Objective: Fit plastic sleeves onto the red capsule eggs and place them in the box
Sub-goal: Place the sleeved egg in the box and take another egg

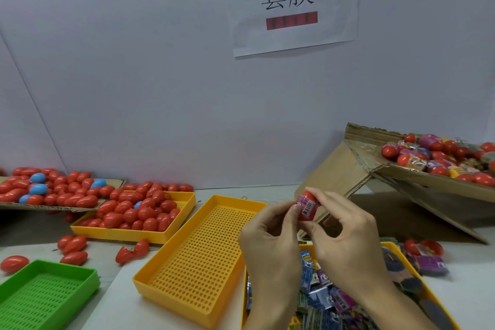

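Under the fingers lies a yellow tray [443,311] heaped with flat printed sleeves [325,300]. Above it, the left hand [270,244] and right hand [345,233] both pinch one red egg [307,205], upright between the fingertips, a purple sleeve [308,202] around its middle. I judge the egg light, hard and slick, so it is best held at its bare ends, while the thin film slides and can crease. Left of the fingers sits a bare perforated tray [199,257], then loose eggs [134,211]. Beyond the fingers, to the right, a tilted cardboard box [401,177] holds sleeved eggs.
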Demonstrator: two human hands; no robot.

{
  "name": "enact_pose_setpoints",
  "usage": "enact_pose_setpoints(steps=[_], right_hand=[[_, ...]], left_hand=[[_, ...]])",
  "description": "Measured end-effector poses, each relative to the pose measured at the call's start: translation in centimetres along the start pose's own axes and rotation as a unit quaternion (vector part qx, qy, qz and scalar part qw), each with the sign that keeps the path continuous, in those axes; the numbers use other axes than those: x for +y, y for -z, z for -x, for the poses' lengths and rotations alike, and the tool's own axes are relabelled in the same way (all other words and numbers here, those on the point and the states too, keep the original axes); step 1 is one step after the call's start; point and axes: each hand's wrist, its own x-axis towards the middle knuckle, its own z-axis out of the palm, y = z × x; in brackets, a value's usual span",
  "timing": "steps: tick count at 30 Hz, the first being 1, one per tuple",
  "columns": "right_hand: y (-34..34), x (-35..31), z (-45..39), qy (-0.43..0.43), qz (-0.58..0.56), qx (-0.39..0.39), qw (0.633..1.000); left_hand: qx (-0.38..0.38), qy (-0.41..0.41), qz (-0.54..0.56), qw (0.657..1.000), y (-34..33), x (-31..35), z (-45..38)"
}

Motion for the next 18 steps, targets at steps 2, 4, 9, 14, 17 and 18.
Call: enact_pose_setpoints(steps=[2, 4, 9, 14, 17, 18], right_hand=[[-0.06, -0.06, 0.02, 0.000, -0.003, 0.002, 1.000], [-0.06, -0.14, 0.00, 0.002, -0.003, 0.003, 1.000], [-0.03, -0.14, -0.09, -0.002, 0.001, 0.004, 1.000], [0.13, -0.18, -0.08, 0.003, 0.005, -0.007, 1.000], [0.09, -0.23, -0.06, 0.014, 0.005, -0.010, 1.000], [0.07, -0.22, -0.05, 0.017, 0.003, -0.011, 1.000]], left_hand=[[0.007, -0.016, -0.019, 1.000, 0.03, -0.22, 0.03], [0.011, -0.044, -0.058, 0.997, 0.06, -0.47, 0.01], [0.009, -0.100, -0.119, 0.988, 0.13, -0.58, 0.03], [-0.018, -0.129, -0.162, 0.978, 0.34, -0.49, -0.30], [-0.032, -0.142, -0.182, 0.972, 0.73, -0.53, -0.60], [-0.037, -0.145, -0.188, 0.971, 0.90, -0.59, -0.74]])
